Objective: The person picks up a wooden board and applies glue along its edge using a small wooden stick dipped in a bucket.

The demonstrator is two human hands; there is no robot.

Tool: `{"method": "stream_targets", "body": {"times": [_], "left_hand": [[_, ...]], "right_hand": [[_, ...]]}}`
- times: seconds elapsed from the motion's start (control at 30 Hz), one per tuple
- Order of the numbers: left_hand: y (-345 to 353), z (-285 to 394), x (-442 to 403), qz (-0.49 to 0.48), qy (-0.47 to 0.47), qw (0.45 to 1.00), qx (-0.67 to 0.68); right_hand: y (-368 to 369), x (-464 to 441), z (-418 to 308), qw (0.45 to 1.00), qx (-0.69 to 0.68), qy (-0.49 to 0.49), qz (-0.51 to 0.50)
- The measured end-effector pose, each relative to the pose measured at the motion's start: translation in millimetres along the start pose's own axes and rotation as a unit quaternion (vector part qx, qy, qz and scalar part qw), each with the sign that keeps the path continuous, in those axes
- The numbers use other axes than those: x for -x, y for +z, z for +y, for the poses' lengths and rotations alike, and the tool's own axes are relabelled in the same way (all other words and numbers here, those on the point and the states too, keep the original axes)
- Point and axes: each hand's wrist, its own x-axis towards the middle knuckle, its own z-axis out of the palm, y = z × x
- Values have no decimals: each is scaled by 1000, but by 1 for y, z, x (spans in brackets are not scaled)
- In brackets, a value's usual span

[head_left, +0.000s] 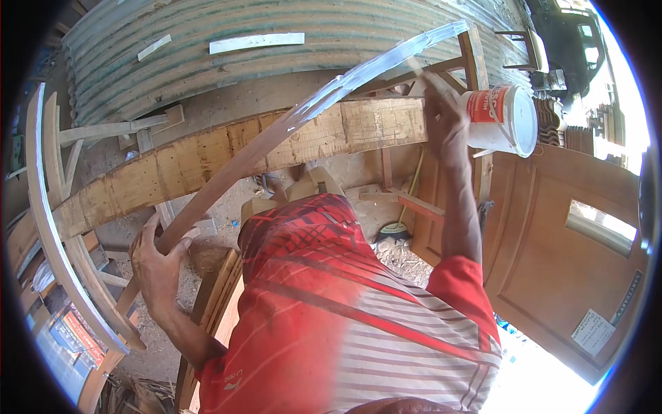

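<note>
In the head view, your partly whitened strip point(255, 153) slants across the beam point(365, 125), apparently for support, your left hand point(157, 268) wrapped round its bare lower part, likely steadying it. Your right hand point(445, 117) curls beside the bucket point(507, 119), probably placed within reach; I cannot tell what it grips.

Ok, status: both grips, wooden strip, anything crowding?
Left grip around wooden strip, bare there. Strip's far end white-coated. Right grip hold unclear; red-labelled bucket close beside.
</note>
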Motion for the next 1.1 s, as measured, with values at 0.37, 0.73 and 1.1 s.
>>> {"method": "stream_targets", "body": {"times": [0.37, 0.73, 1.1], "left_hand": [[20, -25, 14, 28, -34, 999, 7], [26, -33, 11, 30, -38, 999, -19], [27, -50, -4, 56, 66, 996, -30]], "right_hand": [[0, -13, 71, 997, 79, 14, 17], [3, 31, -32, 991, -102, -3, -88], [92, 22, 65, 904, -241, 274, 224]]}}
